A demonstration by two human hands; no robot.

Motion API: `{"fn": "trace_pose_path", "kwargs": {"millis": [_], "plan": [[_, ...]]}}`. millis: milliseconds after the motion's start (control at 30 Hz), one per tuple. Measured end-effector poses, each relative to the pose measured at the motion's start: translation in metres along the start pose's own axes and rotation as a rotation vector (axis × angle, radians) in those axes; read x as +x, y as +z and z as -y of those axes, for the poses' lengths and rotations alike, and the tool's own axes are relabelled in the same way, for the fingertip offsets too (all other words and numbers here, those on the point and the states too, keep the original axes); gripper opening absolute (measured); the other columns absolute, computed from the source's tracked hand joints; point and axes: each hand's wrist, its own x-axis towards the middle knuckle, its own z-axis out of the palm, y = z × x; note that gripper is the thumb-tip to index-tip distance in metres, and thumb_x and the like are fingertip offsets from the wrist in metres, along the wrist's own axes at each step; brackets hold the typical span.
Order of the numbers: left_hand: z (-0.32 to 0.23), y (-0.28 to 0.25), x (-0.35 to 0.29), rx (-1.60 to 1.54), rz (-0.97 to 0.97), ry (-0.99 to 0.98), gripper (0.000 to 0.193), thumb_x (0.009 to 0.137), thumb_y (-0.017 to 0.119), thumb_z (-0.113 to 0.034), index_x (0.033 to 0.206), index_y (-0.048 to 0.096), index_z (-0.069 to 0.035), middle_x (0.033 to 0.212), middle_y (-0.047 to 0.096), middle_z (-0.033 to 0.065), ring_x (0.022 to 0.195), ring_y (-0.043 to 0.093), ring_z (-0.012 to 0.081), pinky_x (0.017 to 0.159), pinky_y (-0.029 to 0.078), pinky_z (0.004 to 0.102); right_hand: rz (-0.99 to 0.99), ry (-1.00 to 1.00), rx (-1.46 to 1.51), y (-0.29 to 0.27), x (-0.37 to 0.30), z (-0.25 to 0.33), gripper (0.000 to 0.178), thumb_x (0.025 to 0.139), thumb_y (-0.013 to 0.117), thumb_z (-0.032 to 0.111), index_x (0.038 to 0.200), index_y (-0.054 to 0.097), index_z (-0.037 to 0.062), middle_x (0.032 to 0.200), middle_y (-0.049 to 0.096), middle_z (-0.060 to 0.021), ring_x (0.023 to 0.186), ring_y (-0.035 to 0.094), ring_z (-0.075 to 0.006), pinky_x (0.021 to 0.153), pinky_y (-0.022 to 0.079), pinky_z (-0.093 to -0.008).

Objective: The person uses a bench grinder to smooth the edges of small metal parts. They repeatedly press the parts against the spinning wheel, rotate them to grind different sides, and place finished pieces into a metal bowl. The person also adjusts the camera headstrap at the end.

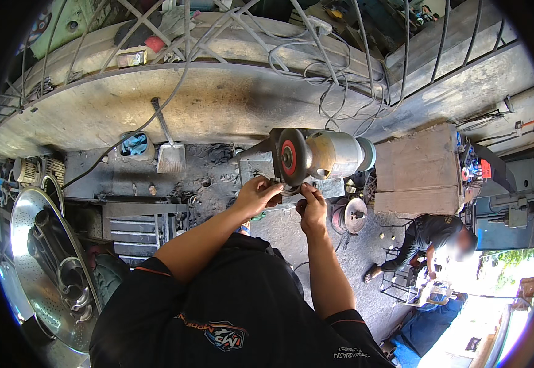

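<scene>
A bench grinder (331,154) stands in front of me, with a black wheel (291,157) with a red centre on its left and a pale wheel (368,153) on its right. Just below the black wheel, both my hands grip a small curved metal piece (291,191). My left hand (258,196) pinches its left end, and my right hand (312,205) closes on its right end with bent fingers. The piece is close under the wheel's lower edge; whether they touch I cannot tell. My fingers partly cover it.
At left, a perforated metal colander (26,214) holds several connecting rods (64,260). A dustpan (170,159) and a bucket with blue cloth (137,147) stand by the far wall. Right are a large cardboard box (414,168), a wheel-like reel (355,216) and a bent-over person (436,239).
</scene>
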Motion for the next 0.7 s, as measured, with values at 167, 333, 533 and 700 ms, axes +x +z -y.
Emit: {"fn": "trace_pose_path", "kwargs": {"millis": [167, 333, 533, 700], "plan": [[0.002, -0.003, -0.006, 0.031, 0.015, -0.001, 0.029, 0.094, 0.07, -0.028, 0.098, 0.061, 0.0, 0.09, 0.067, 0.0073, 0.082, 0.07, 0.0174, 0.073, 0.059, 0.0298, 0.005, 0.001, -0.018, -0.003, -0.005, -0.004, 0.012, 0.093, 0.069, 0.019, 0.101, 0.067, 0.0098, 0.084, 0.065, 0.0006, 0.053, 0.048, -0.0059, 0.047, 0.039, -0.0206], [0.003, -0.003, -0.008, -0.033, 0.017, -0.032, 0.029, 0.094, 0.069, -0.028, 0.098, 0.06, 0.0, 0.092, 0.068, 0.0092, 0.081, 0.07, 0.0169, 0.072, 0.059, 0.0301, 0.009, 0.008, 0.009, -0.003, -0.011, -0.004, 0.012, 0.093, 0.069, 0.018, 0.101, 0.067, 0.0095, 0.085, 0.065, 0.0006, 0.052, 0.047, -0.0055, 0.046, 0.038, -0.0205], [-0.002, -0.003, -0.004, 0.021, -0.031, -0.04, 0.032, 0.092, 0.073, -0.03, 0.092, 0.06, -0.001, 0.089, 0.068, 0.0084, 0.078, 0.07, 0.0155, 0.069, 0.06, 0.0308, -0.024, 0.01, 0.042, 0.002, -0.007, -0.005, 0.015, 0.093, 0.068, 0.016, 0.102, 0.067, 0.004, 0.086, 0.068, -0.0034, 0.047, 0.042, -0.0058, 0.043, 0.034, -0.022], [0.0, -0.004, -0.004, 0.003, -0.012, -0.026, 0.03, 0.094, 0.07, -0.028, 0.096, 0.06, 0.0, 0.092, 0.069, 0.011, 0.081, 0.071, 0.017, 0.072, 0.06, 0.0309, -0.022, 0.025, 0.063, 0.003, -0.004, -0.008, 0.014, 0.093, 0.068, 0.015, 0.102, 0.067, 0.0033, 0.086, 0.069, -0.0045, 0.047, 0.041, -0.0057, 0.043, 0.033, -0.022]]}}
